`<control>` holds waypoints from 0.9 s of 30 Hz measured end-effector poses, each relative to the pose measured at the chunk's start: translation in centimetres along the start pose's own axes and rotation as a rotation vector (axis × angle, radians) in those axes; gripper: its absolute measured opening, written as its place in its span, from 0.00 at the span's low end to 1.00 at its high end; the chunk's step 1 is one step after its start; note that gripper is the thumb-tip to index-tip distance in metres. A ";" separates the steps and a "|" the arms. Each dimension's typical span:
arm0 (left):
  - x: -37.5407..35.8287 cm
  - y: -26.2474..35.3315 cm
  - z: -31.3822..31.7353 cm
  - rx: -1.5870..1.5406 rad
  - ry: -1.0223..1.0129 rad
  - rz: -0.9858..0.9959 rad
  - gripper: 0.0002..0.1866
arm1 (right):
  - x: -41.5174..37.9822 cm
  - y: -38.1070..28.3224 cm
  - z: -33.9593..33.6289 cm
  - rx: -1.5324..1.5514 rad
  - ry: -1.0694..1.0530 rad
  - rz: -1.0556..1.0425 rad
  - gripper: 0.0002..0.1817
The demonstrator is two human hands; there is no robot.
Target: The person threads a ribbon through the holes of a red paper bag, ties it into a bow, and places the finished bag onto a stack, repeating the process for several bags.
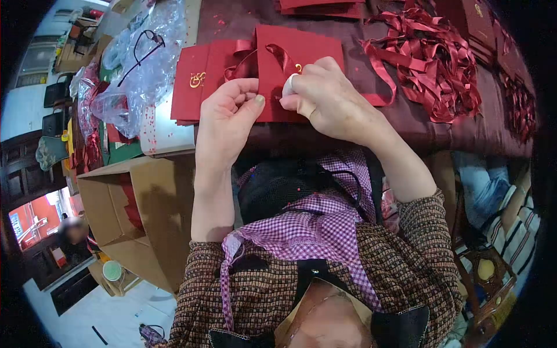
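A flat red paper piece (313,46) with gold print lies in front of me, a dark red satin ribbon (279,57) curling over its face. At its left edge, my left hand (226,116) is closed, thumb and forefinger pinched on the paper. My right hand (331,98), with a white wrapping on one finger, is closed over the lower part of the piece where the ribbon runs down to the fingers. Those fingertips partly hide what they pinch. To the left, more red paper pieces (187,87) with a gold emblem overlap in a stack.
A tangled heap of red ribbons (429,64) lies right on the dark tablecloth (348,136). Clear plastic wrap (125,87) and black glasses (145,49) are at left. An open cardboard box (165,214) stands below the table edge. Another person (513,214) sits at right.
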State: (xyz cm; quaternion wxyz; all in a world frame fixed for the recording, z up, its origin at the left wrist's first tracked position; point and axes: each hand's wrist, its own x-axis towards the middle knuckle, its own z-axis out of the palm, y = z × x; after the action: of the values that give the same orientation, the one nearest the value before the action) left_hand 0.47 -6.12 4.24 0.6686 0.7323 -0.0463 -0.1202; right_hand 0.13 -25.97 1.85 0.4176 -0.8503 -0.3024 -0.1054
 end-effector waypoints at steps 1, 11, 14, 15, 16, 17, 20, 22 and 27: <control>0.0 0.1 0.0 -0.002 -0.006 -0.006 0.15 | 0.1 -0.1 -0.2 0.002 0.000 0.000 0.03; -0.4 0.1 0.3 0.045 -0.012 0.031 0.15 | 1.0 0.1 -0.8 0.043 -0.114 0.082 0.09; -0.6 0.4 0.6 0.053 -0.024 0.042 0.14 | 1.3 0.3 -0.9 0.116 -0.118 0.114 0.12; -0.7 0.4 0.8 0.103 0.002 0.064 0.12 | 1.4 0.3 -1.0 0.173 -0.129 0.156 0.13; -0.8 0.4 1.0 0.153 0.028 0.086 0.10 | 1.7 0.3 -1.0 0.173 -0.128 0.156 0.13; -0.9 0.4 1.1 0.153 0.027 0.086 0.10 | 2.0 0.3 -1.1 0.194 -0.175 0.199 0.13; -1.1 0.3 1.4 0.306 0.058 0.161 0.09 | 2.1 0.2 -1.0 0.225 -0.198 0.251 0.12; -1.3 0.1 1.8 0.265 0.082 0.198 0.09 | 2.1 -0.1 -1.0 0.235 -0.175 0.259 0.10; -1.3 -0.3 2.1 0.307 0.108 0.257 0.09 | 1.4 -0.9 -0.5 -0.089 -0.002 0.065 0.11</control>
State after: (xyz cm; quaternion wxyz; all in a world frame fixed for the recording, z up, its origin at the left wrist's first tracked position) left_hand -1.29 -7.82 3.91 0.5605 0.8191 -0.1213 0.0142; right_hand 0.69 -25.30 3.36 0.3821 -0.8776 -0.2699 -0.1043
